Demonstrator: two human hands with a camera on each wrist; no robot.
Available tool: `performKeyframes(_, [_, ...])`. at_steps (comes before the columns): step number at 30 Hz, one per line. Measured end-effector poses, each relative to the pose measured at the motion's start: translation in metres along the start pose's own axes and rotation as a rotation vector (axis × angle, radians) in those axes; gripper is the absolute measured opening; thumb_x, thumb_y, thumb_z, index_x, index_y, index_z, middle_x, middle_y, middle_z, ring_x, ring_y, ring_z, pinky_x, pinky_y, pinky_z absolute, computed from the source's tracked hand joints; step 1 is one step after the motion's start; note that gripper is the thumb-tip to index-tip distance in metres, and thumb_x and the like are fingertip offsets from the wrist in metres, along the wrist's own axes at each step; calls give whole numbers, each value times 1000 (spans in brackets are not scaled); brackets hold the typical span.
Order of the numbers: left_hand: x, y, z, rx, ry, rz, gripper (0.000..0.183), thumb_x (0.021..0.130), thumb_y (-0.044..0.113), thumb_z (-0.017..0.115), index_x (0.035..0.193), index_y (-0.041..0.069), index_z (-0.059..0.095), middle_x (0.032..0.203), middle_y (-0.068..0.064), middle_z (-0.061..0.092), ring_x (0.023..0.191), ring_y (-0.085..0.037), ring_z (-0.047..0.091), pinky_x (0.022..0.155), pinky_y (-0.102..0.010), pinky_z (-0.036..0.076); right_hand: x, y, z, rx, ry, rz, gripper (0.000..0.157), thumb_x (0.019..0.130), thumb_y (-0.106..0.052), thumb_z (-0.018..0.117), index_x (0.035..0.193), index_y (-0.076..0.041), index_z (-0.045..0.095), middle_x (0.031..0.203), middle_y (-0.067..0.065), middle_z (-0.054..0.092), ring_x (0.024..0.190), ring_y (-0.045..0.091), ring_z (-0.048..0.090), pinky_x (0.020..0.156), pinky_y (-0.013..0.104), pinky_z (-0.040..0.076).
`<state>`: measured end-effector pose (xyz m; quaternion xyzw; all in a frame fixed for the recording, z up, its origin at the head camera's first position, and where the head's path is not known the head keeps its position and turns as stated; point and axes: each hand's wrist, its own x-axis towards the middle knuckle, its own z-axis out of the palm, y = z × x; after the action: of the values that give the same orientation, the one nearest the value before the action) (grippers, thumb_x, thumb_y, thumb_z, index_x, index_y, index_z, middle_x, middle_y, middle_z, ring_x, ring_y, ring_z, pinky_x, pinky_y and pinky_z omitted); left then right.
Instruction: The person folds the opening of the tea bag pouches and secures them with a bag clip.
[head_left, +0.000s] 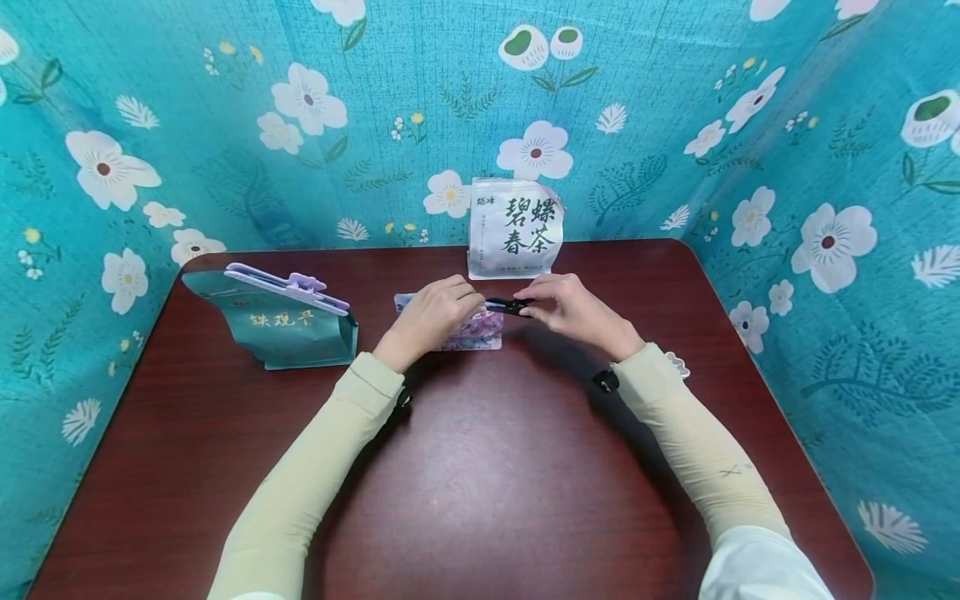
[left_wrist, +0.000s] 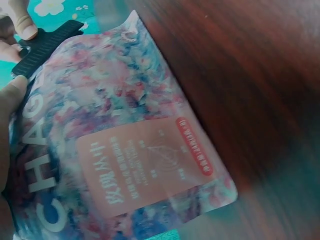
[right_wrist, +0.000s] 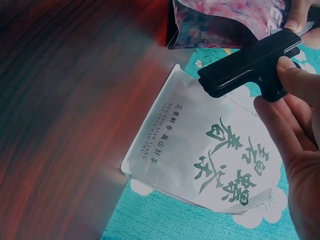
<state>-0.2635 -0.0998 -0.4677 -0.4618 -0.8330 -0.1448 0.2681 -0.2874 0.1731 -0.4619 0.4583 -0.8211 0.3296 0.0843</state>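
A pink-and-blue floral tea pouch (head_left: 472,340) stands upright near the middle of the table. My left hand (head_left: 438,312) grips it along the top edge and covers much of it in the head view. Its front label (left_wrist: 145,165) shows in the left wrist view. Between thumb and fingers my right hand (head_left: 577,312) pinches the handle of a black bag clip (right_wrist: 250,65). That clip lies right at the pouch's top corner, its long bar overlapping the pouch edge in the left wrist view.
A white tea pouch (head_left: 513,229) stands at the back edge, just behind the hands. On the left is a green tea pouch (head_left: 292,333) with a lilac clip (head_left: 288,287) across its top. A small white object (head_left: 677,364) shows beside the right sleeve. Floral curtain (head_left: 300,167) surrounds the table.
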Motion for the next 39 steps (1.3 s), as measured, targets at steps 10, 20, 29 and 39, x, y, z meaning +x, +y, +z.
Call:
performKeyframes(10, [3,-1,-5,-47,-95,-33,16,94,-3,61,103,-1,75,92,-9,72,88,-22,62,82,-32,54,2,-3,1,20,5,0,25,84,2,81,108,-2,78,96,7,76,86,15,68,71,31,56])
performKeyframes(20, [3,0,-12,-25,-52,-155,6,94,7,72,90,2,71,85,-8,71,80,-21,58,75,-32,52,11,-4,3,14,-16,-2,24,86,0,79,110,-2,78,98,7,75,84,14,68,69,31,56])
performKeyframes(29, [2,-1,-17,-70,-102,-161,7,95,6,69,98,1,74,92,-10,74,84,-21,60,79,-32,54,13,-3,6,7,3,-16,24,85,-1,80,109,-3,78,97,6,75,84,14,67,68,29,54])
performKeyframes(39, [-2,-2,-24,-92,-132,-216,14,99,6,64,107,5,76,100,-8,71,92,-21,64,86,-34,56,13,-3,8,26,14,-13,23,86,0,79,108,-2,78,95,6,75,80,13,66,66,26,52])
